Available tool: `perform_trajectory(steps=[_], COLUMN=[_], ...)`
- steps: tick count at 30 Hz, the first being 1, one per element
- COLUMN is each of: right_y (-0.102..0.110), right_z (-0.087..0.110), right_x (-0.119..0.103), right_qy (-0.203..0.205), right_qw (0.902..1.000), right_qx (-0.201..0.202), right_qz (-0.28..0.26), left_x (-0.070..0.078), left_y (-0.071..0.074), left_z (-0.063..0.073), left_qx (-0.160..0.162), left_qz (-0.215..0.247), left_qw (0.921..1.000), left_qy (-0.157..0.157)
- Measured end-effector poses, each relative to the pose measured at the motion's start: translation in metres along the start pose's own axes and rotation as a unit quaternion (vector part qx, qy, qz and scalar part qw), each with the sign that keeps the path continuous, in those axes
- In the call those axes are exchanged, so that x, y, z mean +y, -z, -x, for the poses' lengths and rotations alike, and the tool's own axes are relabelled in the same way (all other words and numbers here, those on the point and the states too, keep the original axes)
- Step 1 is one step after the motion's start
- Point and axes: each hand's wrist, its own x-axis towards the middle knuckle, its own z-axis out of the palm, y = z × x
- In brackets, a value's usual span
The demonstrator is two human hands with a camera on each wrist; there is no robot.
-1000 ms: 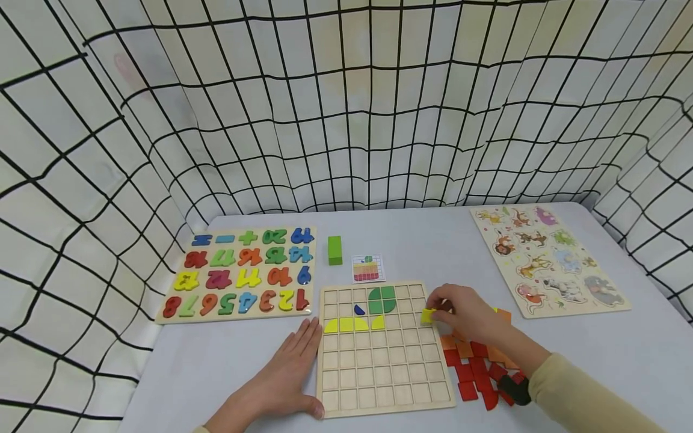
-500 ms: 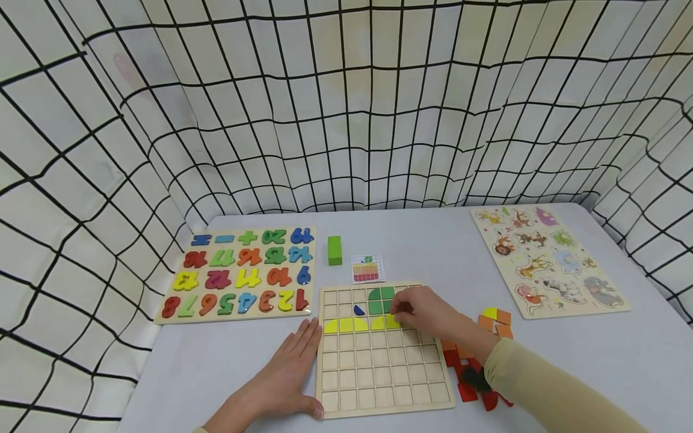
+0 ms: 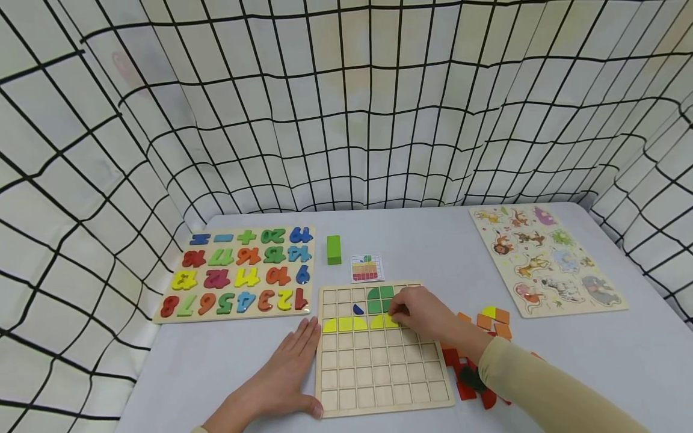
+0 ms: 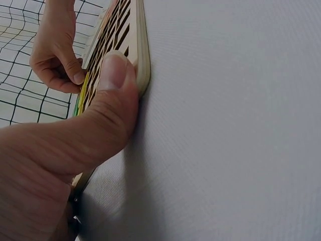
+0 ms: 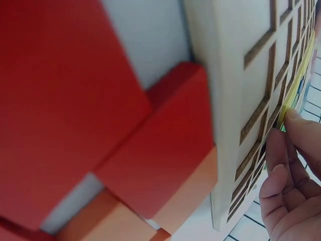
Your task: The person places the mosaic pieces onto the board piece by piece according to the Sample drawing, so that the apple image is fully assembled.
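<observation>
A wooden grid board lies on the table in front of me. My right hand pinches a yellow square tile at a cell in the third row, thumb and forefinger right on it. Left of it in that row sit a yellow quarter-round tile and, past one bare cell, several more yellow tiles. Green tiles form a rounded shape above, next to a small blue piece. My left hand rests against the board's left edge, fingers extended; its thumb lies on the board's near corner.
Loose red and orange tiles lie right of the board, partly under my right forearm. Behind it are a printed pattern card and a green block. A number puzzle stands left, an animal puzzle right; black netting surrounds the table.
My right hand has carried the yellow square tile leftward from the board's right edge to the third row, beside the yellow quarter-round. The left hand has stayed in place.
</observation>
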Motion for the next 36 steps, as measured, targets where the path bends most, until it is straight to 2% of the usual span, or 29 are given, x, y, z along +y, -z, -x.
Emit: perform_trajectory(steps=[5,8,11,16,18,22,25,28,36], right_y=[0.003,0.013,0.030,0.060,0.070,0.085,0.091,0.091,0.083], right_z=[0.004,0.011,0.022,0.048,0.059,0.075,0.083,0.086,0.083], right_x=[0.003,0.012,0.028,0.066,0.082,0.106,0.114,0.116,0.119], right_qy=[0.001,-0.016,-0.041,-0.073,-0.092,-0.118,-0.125,-0.125,-0.105], right_qw=[0.9998,0.9992,0.9979,0.9946,0.9933,0.9924,0.9916,0.9909,0.9929], right_qx=[0.018,0.036,0.049,0.068,0.063,0.019,-0.021,-0.041,-0.027], right_qz=[0.008,0.005,0.004,0.026,0.030,0.027,0.025,0.028,0.049], left_x=[-0.001,-0.001,-0.001,0.001,0.001,0.000,0.000,0.000,0.000], left_y=[-0.001,-0.001,0.000,0.000,0.001,0.001,0.000,0.000,-0.001], left_z=[0.000,0.001,0.001,0.000,0.000,-0.001,-0.001,-0.001,-0.001], left_qx=[0.000,0.001,0.000,-0.004,-0.006,-0.007,-0.005,-0.003,-0.004], left_qz=[0.000,0.002,0.002,-0.002,-0.002,-0.003,-0.003,-0.003,0.000], left_qw=[1.0000,1.0000,1.0000,1.0000,1.0000,1.0000,1.0000,1.0000,1.0000], left_qy=[-0.004,-0.006,-0.007,-0.005,-0.002,0.002,0.002,0.001,0.002])
